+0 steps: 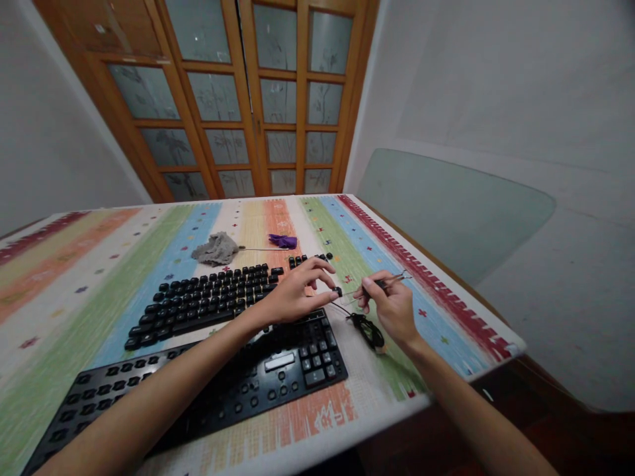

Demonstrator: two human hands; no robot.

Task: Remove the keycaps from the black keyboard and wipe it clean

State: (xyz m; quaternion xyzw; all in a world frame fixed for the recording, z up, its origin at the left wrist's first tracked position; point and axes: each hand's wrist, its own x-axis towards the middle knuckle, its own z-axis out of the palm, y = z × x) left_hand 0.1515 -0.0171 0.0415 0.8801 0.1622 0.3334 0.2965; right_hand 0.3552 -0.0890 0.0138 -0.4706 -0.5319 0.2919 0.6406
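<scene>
Pinching small black keycap (338, 291) in fingers of left hand (303, 291), above table (441, 330), near far right corner of keyboard (238, 396). Grasping wire tool (376, 285) in fingers of right hand (395, 309), with one end aimed at keycap; cannot tell if touching. Could lose keycap through slack pinch or stray push from tool; could scatter laid-out keycaps (203, 297) by sweeping left arm (188, 370), or snag coiled cable (367, 330).
</scene>
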